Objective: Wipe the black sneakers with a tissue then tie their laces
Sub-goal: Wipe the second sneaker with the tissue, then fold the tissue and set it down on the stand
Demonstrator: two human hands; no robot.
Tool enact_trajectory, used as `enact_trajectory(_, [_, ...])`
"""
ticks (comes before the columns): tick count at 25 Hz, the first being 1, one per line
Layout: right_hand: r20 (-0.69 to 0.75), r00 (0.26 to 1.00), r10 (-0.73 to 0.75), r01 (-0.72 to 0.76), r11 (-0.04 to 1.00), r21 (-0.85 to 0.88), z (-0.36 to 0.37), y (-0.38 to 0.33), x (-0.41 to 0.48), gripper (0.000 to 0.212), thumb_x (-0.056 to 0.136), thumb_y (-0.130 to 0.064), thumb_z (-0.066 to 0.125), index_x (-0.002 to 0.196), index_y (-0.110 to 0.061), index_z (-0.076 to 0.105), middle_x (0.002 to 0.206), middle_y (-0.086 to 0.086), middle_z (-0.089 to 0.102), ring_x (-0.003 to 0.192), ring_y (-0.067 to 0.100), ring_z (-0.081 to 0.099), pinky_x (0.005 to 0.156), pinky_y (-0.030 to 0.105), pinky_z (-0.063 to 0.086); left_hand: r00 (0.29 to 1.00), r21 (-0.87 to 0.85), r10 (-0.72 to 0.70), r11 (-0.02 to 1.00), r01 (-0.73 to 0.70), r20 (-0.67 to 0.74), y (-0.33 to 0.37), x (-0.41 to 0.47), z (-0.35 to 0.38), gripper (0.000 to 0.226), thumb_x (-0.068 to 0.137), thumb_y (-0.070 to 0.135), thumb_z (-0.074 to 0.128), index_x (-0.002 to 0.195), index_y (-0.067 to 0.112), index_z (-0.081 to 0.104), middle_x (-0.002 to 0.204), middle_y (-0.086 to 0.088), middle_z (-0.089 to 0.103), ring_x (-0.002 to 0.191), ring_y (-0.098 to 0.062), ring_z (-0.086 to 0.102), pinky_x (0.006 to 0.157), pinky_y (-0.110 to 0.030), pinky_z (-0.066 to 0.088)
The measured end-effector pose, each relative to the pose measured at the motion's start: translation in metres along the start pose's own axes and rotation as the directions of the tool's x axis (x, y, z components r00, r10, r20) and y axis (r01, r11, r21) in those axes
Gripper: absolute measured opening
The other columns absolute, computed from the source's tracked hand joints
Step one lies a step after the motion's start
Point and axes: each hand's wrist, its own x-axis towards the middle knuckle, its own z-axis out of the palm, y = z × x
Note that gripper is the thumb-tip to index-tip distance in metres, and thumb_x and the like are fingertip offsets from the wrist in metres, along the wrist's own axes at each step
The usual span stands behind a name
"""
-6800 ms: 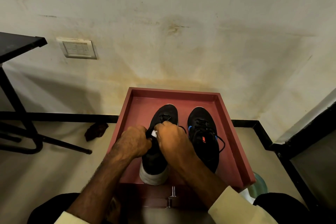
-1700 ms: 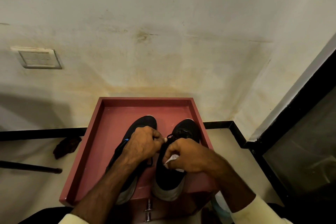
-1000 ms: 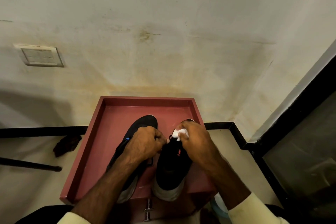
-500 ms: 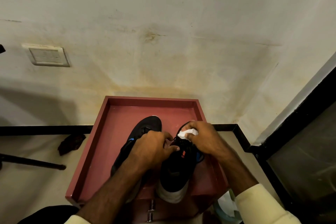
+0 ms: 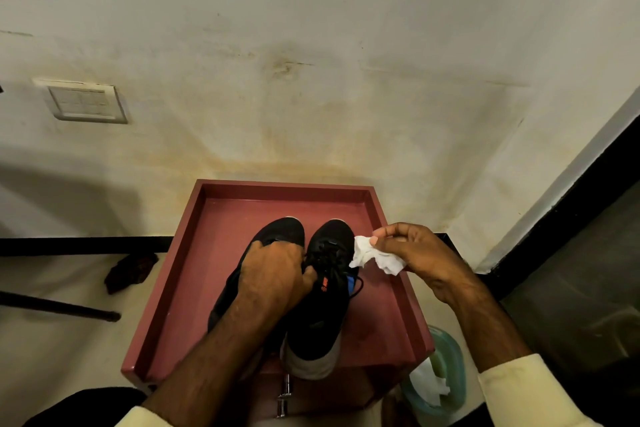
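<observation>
my left hand (image 5: pixel 277 274) curled, gripping right sneaker (image 5: pixel 329 308) by its laces | my right hand (image 5: pixel 422 253) just beyond it, fingertips pinching crumpled tissue (image 5: pixel 374 255) | left sneaker (image 5: pixel 273 232) under my left hand, both in red tray (image 5: pixel 194 274)

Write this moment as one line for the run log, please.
step: wiping | left hand: grips left sneaker | right hand: pinches tissue by right sneaker | tray: holds both

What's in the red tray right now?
Two sneakers: left sneaker, right sneaker. The left hand covers the left one's laces, so those cannot be seen. Right hand holds the tissue above the tray.
</observation>
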Motion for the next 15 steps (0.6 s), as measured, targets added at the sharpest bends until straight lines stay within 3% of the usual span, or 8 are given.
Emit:
enact_trajectory(2, [0.043,0.999,-0.001,0.0,1.0,0.018,0.0,-0.001,-0.006,0.017,0.095,-0.022,0.073,0.106,-0.01,0.077,0.088,0.011,0.079,0.07,0.017,0.071,0.063,0.029,0.056,0.999,-0.045,0.046,0.998,-0.047,-0.017,-0.003,-0.001,-0.001,0.035,0.094,0.052,0.053,0.112,0.024,0.064,0.113,0.004,0.065,0.106,-0.019,0.063,0.1,-0.037,0.04])
enact_trajectory(4, [0.077,0.997,-0.018,0.018,1.0,0.008,0.003,-0.002,-0.01,0.02,0.098,-0.027,0.07,0.107,-0.011,0.078,0.083,0.009,0.077,0.067,0.015,0.068,0.061,0.025,0.054,0.984,-0.315,0.116,0.936,-0.155,-0.139,-0.001,-0.004,-0.003,0.041,0.091,0.044,0.058,0.129,0.028,0.06,0.123,0.008,0.06,0.113,-0.014,0.06,0.101,-0.032,0.046])
enact_trajectory(6, [0.121,0.992,-0.035,0.032,0.999,0.026,0.008,-0.003,-0.015,0.022,0.099,-0.027,0.069,0.107,-0.009,0.077,0.078,0.006,0.076,0.063,0.012,0.068,0.057,0.022,0.053,0.966,-0.679,0.115,0.691,-0.246,-0.233,0.004,-0.011,-0.011,0.039,0.093,0.028,0.064,0.132,0.032,0.064,0.119,0.014,0.066,0.106,-0.007,0.065,0.091,-0.018,0.052])
enact_trajectory(8, [0.176,0.983,-0.055,0.046,0.997,0.057,0.013,-0.004,-0.019,0.021,0.099,-0.023,0.068,0.107,-0.005,0.075,0.076,0.003,0.076,0.059,0.008,0.067,0.053,0.019,0.051,0.967,-0.852,0.187,0.464,-0.241,-0.172,0.008,-0.014,-0.019,0.03,0.095,0.018,0.069,0.121,0.032,0.073,0.103,0.014,0.074,0.089,-0.003,0.071,0.08,-0.015,0.056])
enact_trajectory(11, [0.244,0.966,-0.082,0.07,0.996,0.057,0.017,-0.005,-0.023,0.016,0.101,-0.02,0.064,0.106,-0.007,0.074,0.079,0.004,0.076,0.065,0.01,0.069,0.056,0.018,0.052,0.967,-0.891,0.241,0.418,-0.178,-0.08,0.011,-0.014,-0.021,0.017,0.094,0.018,0.072,0.109,0.024,0.078,0.063,0.018,0.066,0.05,0.003,0.054,0.058,-0.01,0.044])
enact_trajectory(15, [0.2,0.971,-0.13,0.161,0.976,-0.149,0.022,-0.01,-0.027,0.037,0.101,-0.049,0.057,0.104,-0.019,0.078,0.088,-0.002,0.079,0.077,0.008,0.072,0.075,0.02,0.052,0.99,-0.903,0.122,0.412,-0.118,-0.074,0.006,-0.005,-0.01,0.009,0.093,0.02,0.072,0.095,0.026,0.078,0.08,0.004,0.075,0.068,-0.004,0.064,0.07,-0.021,0.054])
